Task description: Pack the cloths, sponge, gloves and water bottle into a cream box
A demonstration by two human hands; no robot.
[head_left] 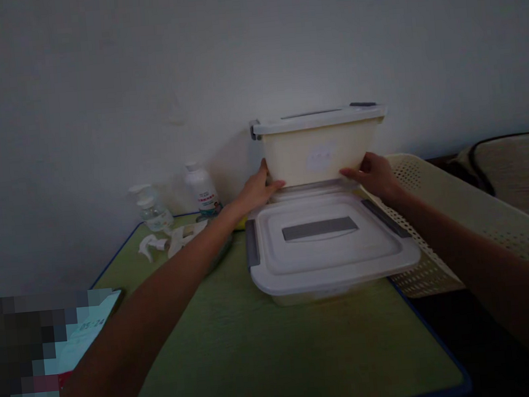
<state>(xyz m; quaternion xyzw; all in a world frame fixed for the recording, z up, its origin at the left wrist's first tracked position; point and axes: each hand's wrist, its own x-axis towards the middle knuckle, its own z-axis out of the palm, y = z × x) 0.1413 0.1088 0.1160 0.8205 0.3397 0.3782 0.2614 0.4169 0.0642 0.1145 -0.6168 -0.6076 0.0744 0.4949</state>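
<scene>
Between my two hands is a cream storage box (295, 155) with a white lid and grey latches, close to the wall. My left hand (260, 189) grips its lower left corner, thumb on the front face. On the lower right corner, my right hand (373, 173) holds it the same way, fingers curled behind the side. Just below and nearer to me, a second lidded storage box (329, 257) sits on the green table, its grey handle lying flat. Whether the upper box rests on something behind is hard to see.
Left at the back stand a white bottle (203, 191) and a clear pump bottle (155, 214), with a white spray nozzle (152, 245) lying in front. A perforated cream basket (469, 211) is at the right. The table (260, 359) has a blue edge.
</scene>
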